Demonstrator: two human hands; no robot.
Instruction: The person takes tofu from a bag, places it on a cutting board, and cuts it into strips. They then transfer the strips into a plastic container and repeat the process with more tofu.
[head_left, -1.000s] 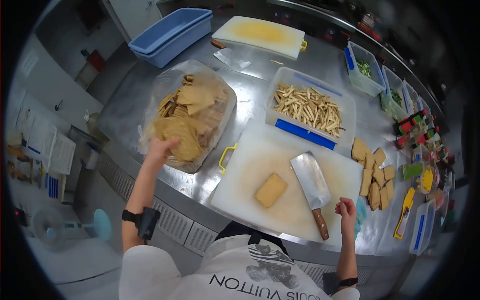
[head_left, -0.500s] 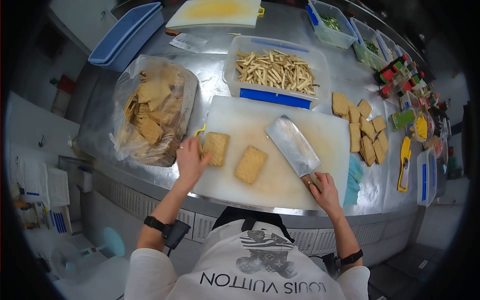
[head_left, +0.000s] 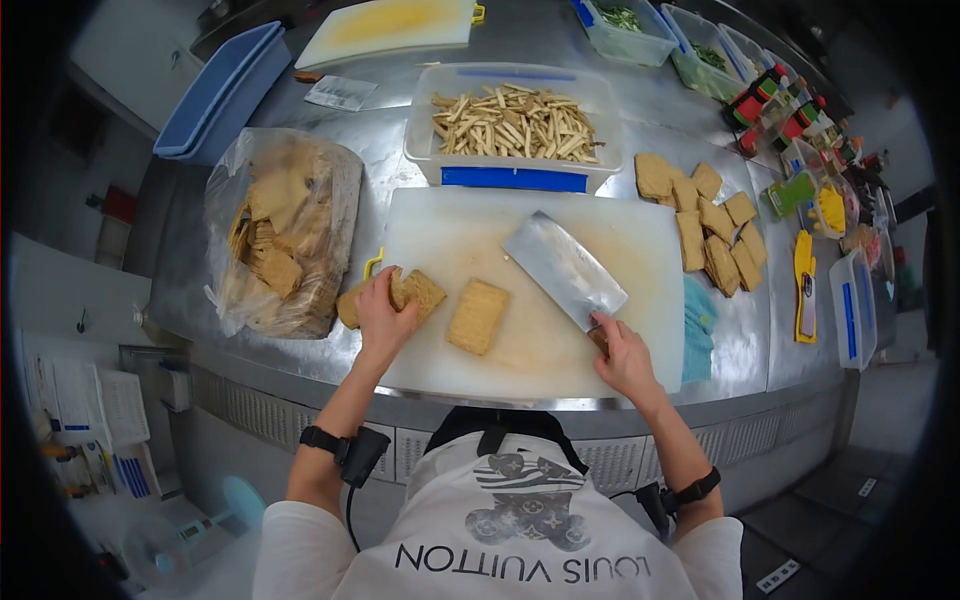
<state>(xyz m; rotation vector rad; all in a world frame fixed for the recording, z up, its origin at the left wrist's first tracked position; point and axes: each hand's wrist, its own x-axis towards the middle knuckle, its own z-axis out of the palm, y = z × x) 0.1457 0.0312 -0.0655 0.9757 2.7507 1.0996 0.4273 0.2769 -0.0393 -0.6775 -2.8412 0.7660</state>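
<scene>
The left hand (head_left: 388,312) held tofu pieces (head_left: 424,291) at the left side of the board (head_left: 640,260); the right hand (head_left: 626,362) gripped the cleaver (head_left: 563,268)

Single head-worn view: looks forward and steeply down from above the worktop's (head_left: 735,335) near edge; both hands in mid-frame, wearer's shirt (head_left: 520,510) at bottom.

The left hand (head_left: 387,315) grips brown slabs (head_left: 424,291) at the left edge of the near cutting board (head_left: 430,366); the right hand (head_left: 624,358) holds the cleaver (head_left: 565,268) by its handle. Another slab (head_left: 478,317) lies between them.
</scene>
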